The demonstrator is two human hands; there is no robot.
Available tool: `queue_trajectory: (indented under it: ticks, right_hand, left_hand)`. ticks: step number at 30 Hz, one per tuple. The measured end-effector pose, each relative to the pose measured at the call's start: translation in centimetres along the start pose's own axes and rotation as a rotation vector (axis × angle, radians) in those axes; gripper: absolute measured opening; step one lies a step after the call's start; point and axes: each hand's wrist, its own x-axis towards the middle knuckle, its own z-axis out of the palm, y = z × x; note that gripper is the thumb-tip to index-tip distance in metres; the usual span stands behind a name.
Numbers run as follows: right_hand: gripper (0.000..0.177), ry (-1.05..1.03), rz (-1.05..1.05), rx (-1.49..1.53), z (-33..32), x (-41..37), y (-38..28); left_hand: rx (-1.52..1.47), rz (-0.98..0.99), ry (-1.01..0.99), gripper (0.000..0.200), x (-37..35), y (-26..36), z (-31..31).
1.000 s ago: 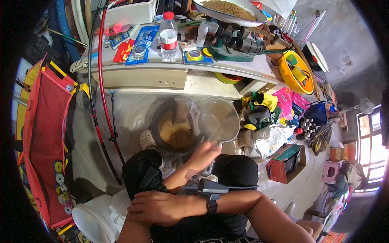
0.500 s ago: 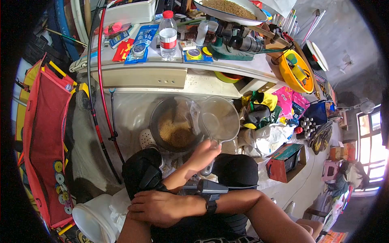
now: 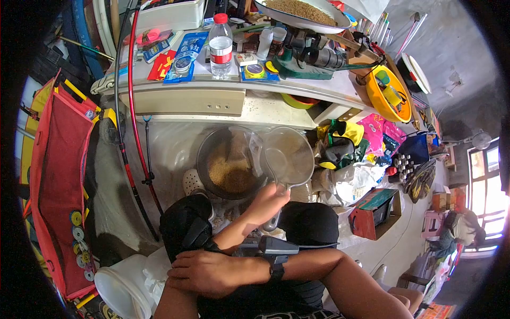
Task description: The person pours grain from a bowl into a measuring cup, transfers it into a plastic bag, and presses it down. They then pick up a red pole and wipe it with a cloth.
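Observation:
A round, translucent scoop (image 3: pixel 289 158) with a grey handle is held level beside a dark basin (image 3: pixel 204 178) on the floor. The basin holds pale brown grain-like material (image 3: pixel 229 173). My left hand (image 3: pixel 264 203) is closed around the scoop's handle, at the basin's lower right, over my lap. My right hand (image 3: pixel 210 272), with a dark watch on its wrist, lies across my left forearm, fingers extended and pointing left. Clear plastic hangs at the scoop's left edge, over the basin's right side.
A cluttered worktable (image 3: pixel 212 85) runs across the top, with a water bottle (image 3: pixel 220 50) and a yellow basin (image 3: pixel 390 95). A red bag (image 3: pixel 61 175) stands left, a white bucket (image 3: pixel 119 287) lower left, an open box (image 3: pixel 374 213) right. Another person's leg (image 3: pixel 408 299) shows lower right.

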Motion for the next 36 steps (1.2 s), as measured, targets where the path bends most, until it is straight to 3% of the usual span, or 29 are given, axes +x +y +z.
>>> queue_trajectory:
  ticks: [4, 6, 10, 12, 15, 28, 31, 33, 36]
  right_hand:
    - [0.051, 0.002, 0.006, -0.003, 0.23, 0.02, -0.06]
    - [0.044, 0.157, -0.066, -0.102, 0.38, 0.03, 0.01]
    - [0.045, 0.155, -0.07, -0.112, 0.39, -0.05, 0.17]
    - [0.051, 0.004, 0.012, 0.014, 0.22, -0.09, 0.11]
    - [0.051, -0.03, 0.021, 0.052, -0.46, -0.07, -0.14]
    - [0.05, -0.021, 0.043, -0.001, 0.22, 0.04, -0.09]
    - [0.042, 0.159, -0.038, -0.112, 0.2, 0.02, -0.15]
    - [0.054, -0.021, 0.035, 0.002, -0.05, -0.03, -0.1]
    - [0.053, -0.026, 0.032, 0.004, -0.17, 0.01, -0.07]
  left_hand:
    - [0.031, 0.016, 0.022, 0.024, 0.04, -0.18, 0.11]
    - [0.032, 0.02, 0.027, 0.024, 0.02, -0.13, 0.09]
    - [0.045, 0.011, 0.016, 0.023, -0.12, 0.19, 0.02]
    - [0.04, 0.004, 0.012, 0.023, -0.13, 0.23, 0.0]
    - [0.02, 0.003, 0.013, 0.022, -0.15, 0.21, 0.0]
    - [0.056, -0.033, 0.024, 0.022, -0.01, -0.36, 0.04]
    - [0.044, -0.045, 0.016, 0.022, -0.03, -0.17, -0.05]
    - [0.041, -0.054, 0.0, 0.021, -0.04, -0.14, -0.07]
    - [0.025, -0.039, 0.013, 0.021, -0.03, -0.35, -0.03]
